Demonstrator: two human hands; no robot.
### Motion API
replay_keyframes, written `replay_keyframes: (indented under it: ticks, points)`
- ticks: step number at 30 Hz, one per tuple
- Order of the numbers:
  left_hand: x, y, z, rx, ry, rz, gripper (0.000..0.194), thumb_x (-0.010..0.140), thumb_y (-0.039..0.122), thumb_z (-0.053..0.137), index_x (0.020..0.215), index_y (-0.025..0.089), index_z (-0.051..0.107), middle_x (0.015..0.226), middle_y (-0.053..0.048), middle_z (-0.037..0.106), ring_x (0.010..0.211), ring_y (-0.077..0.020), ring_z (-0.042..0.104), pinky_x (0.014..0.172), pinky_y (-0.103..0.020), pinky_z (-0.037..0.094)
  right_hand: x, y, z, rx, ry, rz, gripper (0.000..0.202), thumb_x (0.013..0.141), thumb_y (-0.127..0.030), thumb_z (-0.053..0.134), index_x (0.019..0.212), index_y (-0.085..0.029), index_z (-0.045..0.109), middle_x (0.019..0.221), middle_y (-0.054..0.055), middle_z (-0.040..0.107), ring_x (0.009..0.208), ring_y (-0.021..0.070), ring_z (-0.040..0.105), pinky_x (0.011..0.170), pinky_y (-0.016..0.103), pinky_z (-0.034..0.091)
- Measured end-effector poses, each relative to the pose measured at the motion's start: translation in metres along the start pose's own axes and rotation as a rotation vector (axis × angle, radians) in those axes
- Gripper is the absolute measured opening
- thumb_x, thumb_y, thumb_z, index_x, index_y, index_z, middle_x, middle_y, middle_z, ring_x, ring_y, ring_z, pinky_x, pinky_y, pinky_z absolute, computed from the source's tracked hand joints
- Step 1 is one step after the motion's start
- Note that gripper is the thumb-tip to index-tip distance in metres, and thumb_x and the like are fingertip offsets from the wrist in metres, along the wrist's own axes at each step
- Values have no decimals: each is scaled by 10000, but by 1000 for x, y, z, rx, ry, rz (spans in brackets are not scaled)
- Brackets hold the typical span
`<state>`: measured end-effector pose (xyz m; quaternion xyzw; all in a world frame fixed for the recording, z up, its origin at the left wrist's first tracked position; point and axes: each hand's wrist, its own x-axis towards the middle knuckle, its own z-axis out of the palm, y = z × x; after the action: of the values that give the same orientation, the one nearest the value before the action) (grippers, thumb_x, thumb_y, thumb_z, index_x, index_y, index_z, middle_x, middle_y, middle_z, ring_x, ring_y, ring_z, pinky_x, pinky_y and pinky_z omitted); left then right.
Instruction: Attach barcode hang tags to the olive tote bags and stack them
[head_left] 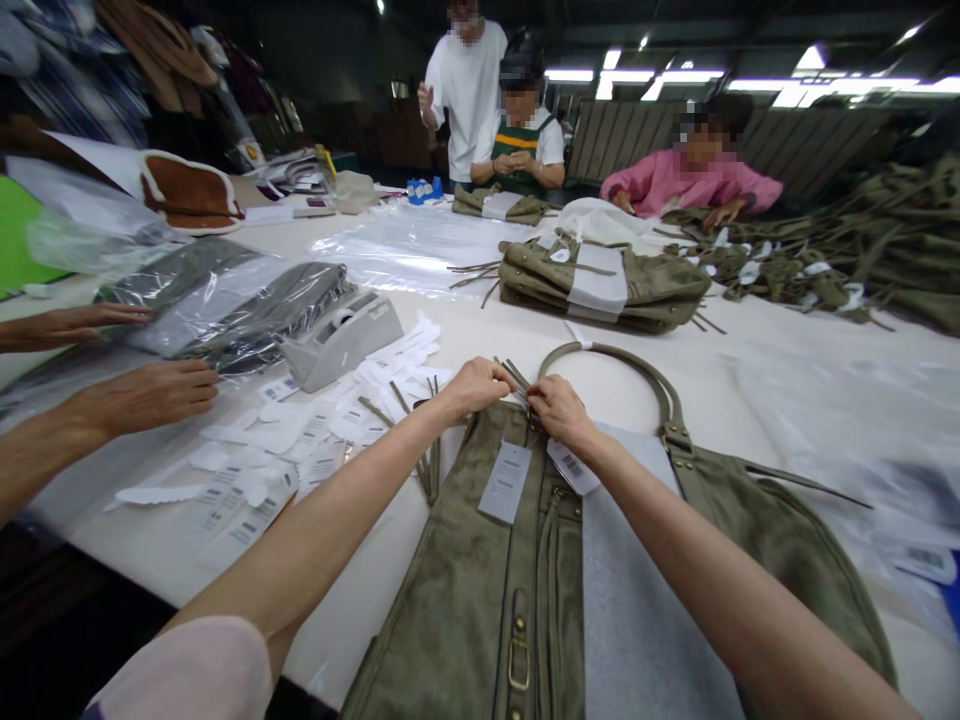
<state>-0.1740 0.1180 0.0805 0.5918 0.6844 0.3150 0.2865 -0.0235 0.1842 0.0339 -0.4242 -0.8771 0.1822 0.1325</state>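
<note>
the grey tape dispenser (pixel 341 340) stands on the white table (pixel 487 340). to its right and nearer the viewer lies a green bag (pixel 465 560), with a handle (pixel 600 347) arching out past its top. both hands are at the bag's top, to the right of the dispenser. the right hand (pixel 559 408) has its fingers curled in, pinching thin cords (pixel 514 375) at their base. the left hand (pixel 484 390) is just beside it, fingers bent and tips nearly together by the same cords; i cannot tell whether it has hold of them. a paper tag (pixel 505 483) hangs on the bag below the hands.

just in front of the dispenser, loose white labels (pixel 300 450) lie scattered. left of it, bags in clear plastic (pixel 225 290) lie by a co-worker's hands (pixel 161 395). beyond it to the right sits a folded bag (pixel 675 285) with a white band (pixel 600 285) around it. farther back are three people.
</note>
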Motion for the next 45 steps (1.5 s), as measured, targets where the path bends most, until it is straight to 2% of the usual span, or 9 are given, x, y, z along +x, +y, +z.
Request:
replay_keyframes:
  ticks: [3,10,17,25,32,36,38,41,45]
  points:
    - [0,1,-1,-3,5,6,253,646,136,495,775,132,713,524,21,576,534,-91,500,591,-189,419,1,-1,1,4,-12,-50,193,817,-207,536,976,-187,643,1065,60,562,1017,165,474,825,250,368]
    - [2,-4,-1,-29,25,-13,239,649,161,518,783,129,713,521,24,570,514,-87,491,569,-191,410,3,-2,1,-31,-22,17,180,829,-173,484,879,-170,657,967,57,584,946,159,507,778,241,377]
    - [2,-8,1,-49,34,-14,217,650,189,526,752,131,708,585,20,606,535,-84,494,563,-187,404,0,0,4,-57,-49,-121,196,844,-189,475,907,-200,661,1101,45,561,1033,176,445,862,278,356]
    - [2,-13,2,-53,64,-34,175,651,180,538,708,121,693,508,32,550,504,-77,467,522,-185,362,3,-1,9,-32,-37,-28,175,848,-162,449,892,-153,618,986,70,571,962,175,469,830,259,358]
    - [13,-14,17,142,123,-120,148,575,249,702,591,131,614,508,27,519,539,-101,473,518,-202,361,0,2,9,19,25,-28,157,857,-168,438,886,-156,592,926,51,566,907,153,481,819,241,355]
    - [18,-16,27,244,104,-51,158,574,174,672,723,163,622,625,-1,570,665,-152,531,646,-239,412,-1,2,9,23,60,-34,152,856,-159,430,875,-155,581,928,57,565,915,157,478,822,245,358]
    - [17,-17,30,202,100,-31,198,579,118,627,765,184,623,679,-11,582,734,-168,542,719,-253,410,-5,2,7,8,57,-44,145,850,-155,435,872,-157,579,947,60,566,944,163,474,835,251,355]
    - [13,-15,31,108,83,-57,111,591,81,582,639,179,603,668,-19,572,756,-167,535,749,-253,394,-21,0,0,-59,57,6,131,830,-201,482,913,-166,577,1005,76,557,987,189,474,829,273,361]
    - [7,-10,30,-92,48,-121,77,609,108,593,553,151,561,540,12,511,572,-110,478,585,-219,377,-49,-2,-11,-123,-3,177,357,795,-364,554,1077,-149,523,1046,126,554,954,245,521,763,319,387]
